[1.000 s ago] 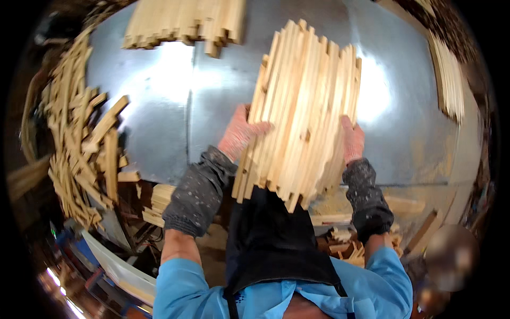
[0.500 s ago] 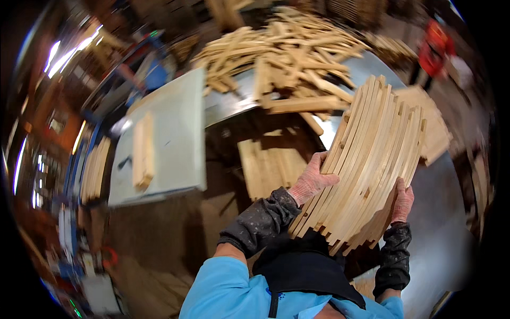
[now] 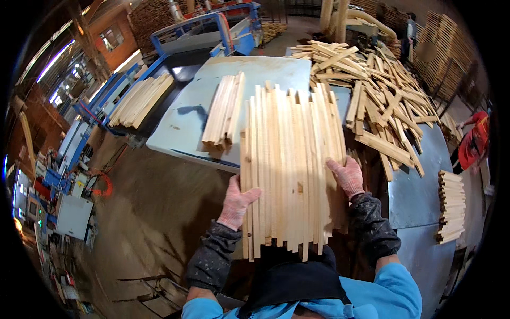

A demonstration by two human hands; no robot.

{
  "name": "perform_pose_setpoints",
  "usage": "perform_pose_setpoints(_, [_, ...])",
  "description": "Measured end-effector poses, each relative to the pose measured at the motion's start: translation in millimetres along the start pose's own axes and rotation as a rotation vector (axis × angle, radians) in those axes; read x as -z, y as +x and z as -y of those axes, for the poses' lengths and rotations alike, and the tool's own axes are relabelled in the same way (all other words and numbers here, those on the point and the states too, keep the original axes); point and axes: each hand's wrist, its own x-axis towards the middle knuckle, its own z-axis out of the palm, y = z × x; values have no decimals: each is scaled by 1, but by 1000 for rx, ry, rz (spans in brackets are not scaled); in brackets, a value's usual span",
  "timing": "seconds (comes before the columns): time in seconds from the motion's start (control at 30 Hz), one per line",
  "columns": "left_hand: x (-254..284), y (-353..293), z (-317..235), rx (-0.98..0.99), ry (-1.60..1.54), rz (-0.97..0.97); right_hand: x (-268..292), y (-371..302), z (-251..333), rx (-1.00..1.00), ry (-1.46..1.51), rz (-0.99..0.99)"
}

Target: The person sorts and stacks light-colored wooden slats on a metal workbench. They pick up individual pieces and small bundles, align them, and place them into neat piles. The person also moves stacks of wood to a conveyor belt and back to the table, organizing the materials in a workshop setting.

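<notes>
Between my two gloved hands I hold a wide row of wooden strips (image 3: 289,170), pressed side by side, with uneven ends. My left hand (image 3: 237,202) grips the row's left edge, its thumb lying over the front. My right hand (image 3: 346,176) clasps the right edge with its thumb on top. The fingers behind the strips are mostly hidden. The far end of the row overlaps a pale blue-grey table (image 3: 186,125) in view. On that table, left of the held row, lies a smaller bundle of strips (image 3: 223,110).
A loose heap of strips (image 3: 380,90) covers the metal table (image 3: 414,199) on the right. A neat stack (image 3: 451,207) sits at its right edge. More strips (image 3: 141,101) lie on a blue machine (image 3: 212,32) at left. A person in red (image 3: 473,141) stands far right.
My hands have swung the held row leftward, from over the metal table toward the pale table, and turned it more upright. My view has turned left too. Both hands keep their hold.
</notes>
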Motion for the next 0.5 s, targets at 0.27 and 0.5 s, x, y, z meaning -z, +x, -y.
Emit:
perform_pose_setpoints(0.27, [152, 7, -52, -173, -158, -271, -147, 53, 180, 392, -105, 170])
perform_pose_setpoints(0.5, [301, 109, -86, -193, -191, -380, -295, 119, 304, 369, 78, 437])
